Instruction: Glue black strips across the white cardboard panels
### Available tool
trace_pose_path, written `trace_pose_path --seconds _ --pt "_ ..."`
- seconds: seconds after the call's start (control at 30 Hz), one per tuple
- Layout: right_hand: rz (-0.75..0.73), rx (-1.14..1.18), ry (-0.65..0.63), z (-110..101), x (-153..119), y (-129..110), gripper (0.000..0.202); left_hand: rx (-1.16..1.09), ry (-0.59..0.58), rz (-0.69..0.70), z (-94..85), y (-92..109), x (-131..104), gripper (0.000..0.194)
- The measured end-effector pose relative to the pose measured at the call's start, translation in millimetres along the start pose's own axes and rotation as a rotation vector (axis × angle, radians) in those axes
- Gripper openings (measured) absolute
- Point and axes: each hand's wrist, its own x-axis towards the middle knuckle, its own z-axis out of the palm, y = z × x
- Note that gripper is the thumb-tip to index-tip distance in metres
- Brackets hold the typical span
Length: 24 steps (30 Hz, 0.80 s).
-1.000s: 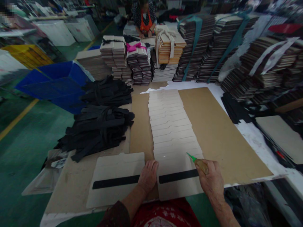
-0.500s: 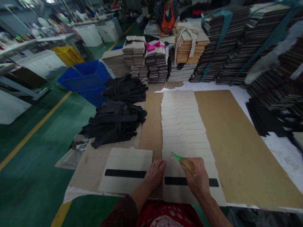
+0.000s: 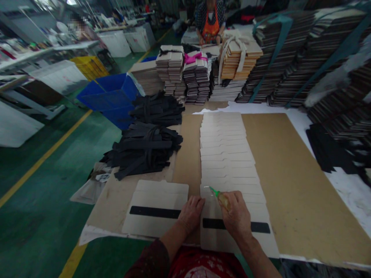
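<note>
My right hand [image 3: 237,216] is wrapped round a small glue bottle [image 3: 223,200] with a green nozzle. The nozzle tip sits at the upper left part of the nearest beige board [image 3: 214,243], where a faint wet line shows. A black strip [image 3: 213,223] lies across that board, partly covered by my right hand. My left hand [image 3: 191,212] lies flat with fingers stretched, its fingertips touching the board's left edge. Under its wrist side is the right end of a second beige board [image 3: 156,227], which also bears a black strip [image 3: 153,212].
Overlapping beige boards [image 3: 224,146] run away from me in a row. Bundles of black strips [image 3: 147,144] lie at the left, beside a blue bin [image 3: 113,92]. Tall board stacks [image 3: 285,58] line the back right. A person in an orange apron [image 3: 210,29] is across the table.
The nozzle has moved slightly left and down onto the board, with my right hand following. My left hand stays at the board's edge. The whole view has shifted a little.
</note>
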Motion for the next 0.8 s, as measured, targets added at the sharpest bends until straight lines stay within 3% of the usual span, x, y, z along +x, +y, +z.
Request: trace_pose_path --seconds 0.13,0.3,0.47,0.67,0.8 --pt "-0.003 -0.052 -0.006 -8.2 -1.4 0.6 0.017 0.003 -0.002 0.004 0.0 -1.0 -0.7 0.040" --pt "0.098 -0.140 0.015 -17.2 -3.7 9.7 0.015 0.004 0.000 0.016 1.3 -2.6 -1.9 0.041" --pt "0.058 -0.137 -0.034 -16.6 -3.3 8.8 0.015 0.017 0.002 0.012 1.0 -2.5 -1.8 0.041" --pt "0.129 -0.254 0.051 -32.7 -3.9 26.3 0.011 0.018 0.005 0.027 -1.3 -3.1 -1.6 0.039" --pt "0.118 -0.256 0.032 -33.6 -4.4 26.1 0.013 0.028 0.018 0.033 0.4 -4.4 -1.4 0.038"
